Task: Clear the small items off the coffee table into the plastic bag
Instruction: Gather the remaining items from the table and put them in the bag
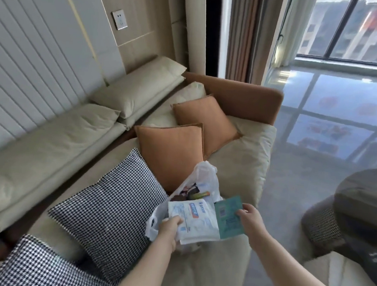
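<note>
Sofa [243, 159], cream seat: plastic bag [205, 178] stood on it, mouth up toward me, against the orange cushion [172, 150]. My left hand [167, 229] gripped the bag's near rim with a white packet [192, 219]. My right hand [249, 218] pinched a teal packet [227, 217], long axis running away from me, over the bag's mouth.
</note>
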### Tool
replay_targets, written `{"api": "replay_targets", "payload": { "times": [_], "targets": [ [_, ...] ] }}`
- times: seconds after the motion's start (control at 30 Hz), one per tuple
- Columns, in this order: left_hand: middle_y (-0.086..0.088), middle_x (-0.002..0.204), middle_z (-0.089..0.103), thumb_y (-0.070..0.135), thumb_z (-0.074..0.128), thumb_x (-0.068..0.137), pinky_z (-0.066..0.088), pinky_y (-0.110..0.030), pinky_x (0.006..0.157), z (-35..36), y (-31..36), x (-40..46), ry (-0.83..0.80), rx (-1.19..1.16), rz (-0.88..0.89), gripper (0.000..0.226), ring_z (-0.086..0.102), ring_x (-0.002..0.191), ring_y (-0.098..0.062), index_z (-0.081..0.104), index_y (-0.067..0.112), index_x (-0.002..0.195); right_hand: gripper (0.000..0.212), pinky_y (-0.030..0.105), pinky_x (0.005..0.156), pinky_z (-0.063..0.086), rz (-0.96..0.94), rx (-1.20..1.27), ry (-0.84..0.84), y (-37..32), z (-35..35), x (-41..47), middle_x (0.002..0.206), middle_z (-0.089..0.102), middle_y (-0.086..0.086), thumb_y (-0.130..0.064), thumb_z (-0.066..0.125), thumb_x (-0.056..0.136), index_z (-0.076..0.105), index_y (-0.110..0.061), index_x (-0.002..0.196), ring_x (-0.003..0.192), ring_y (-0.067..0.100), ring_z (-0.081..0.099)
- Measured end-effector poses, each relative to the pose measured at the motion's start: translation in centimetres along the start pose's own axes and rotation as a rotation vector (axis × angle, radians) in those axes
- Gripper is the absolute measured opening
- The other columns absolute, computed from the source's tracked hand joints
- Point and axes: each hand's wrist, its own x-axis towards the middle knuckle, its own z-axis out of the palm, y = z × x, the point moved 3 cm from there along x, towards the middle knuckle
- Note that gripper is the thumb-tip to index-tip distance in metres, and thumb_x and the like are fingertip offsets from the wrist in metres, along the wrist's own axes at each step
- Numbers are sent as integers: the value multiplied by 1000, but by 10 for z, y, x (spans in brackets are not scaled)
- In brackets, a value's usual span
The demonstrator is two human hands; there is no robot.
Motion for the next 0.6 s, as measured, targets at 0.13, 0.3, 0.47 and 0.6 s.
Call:
{"api": "replay_targets", "payload": {
  "times": [0.13,0.3,0.47,0.6],
  "targets": [
    [-15,72,70,-1,47,89,56,-35,48,-10,6,25,5,-30,-78,22,66,57,-28,62,5,104,27,37,72,50,-41,-16,18,-20,21,14,90,63,9,-3,49,89,57,-9,114,78,26,61],
    [-21,97,68,-3,45,88,51,-24,39,-8,13,52,18,-85,-138,34,62,69,-29,58,-2,119,35,31,68,47,-95,-129,-75,-46,47,43,94,65,9,-1,43,88,59,-9,119,80,24,62],
    [-30,125,57,-6,38,88,44,-24,39,-7,19,73,14,-176,-178,43,59,81,-40,50,-4,129,43,33,74,49,-97,-381,-223,-62,87,76,107,64,7,-9,38,92,51,-18,132,92,23,62],
    [-29,129,54,-6,49,88,46,-40,66,-12,16,100,165,-171,-231,45,60,98,-43,46,-2,132,44,37,85,52,-100,-616,-298,-60,117,100,114,60,8,-7,35,89,46,-19,130,101,25,58]
  ]
}}
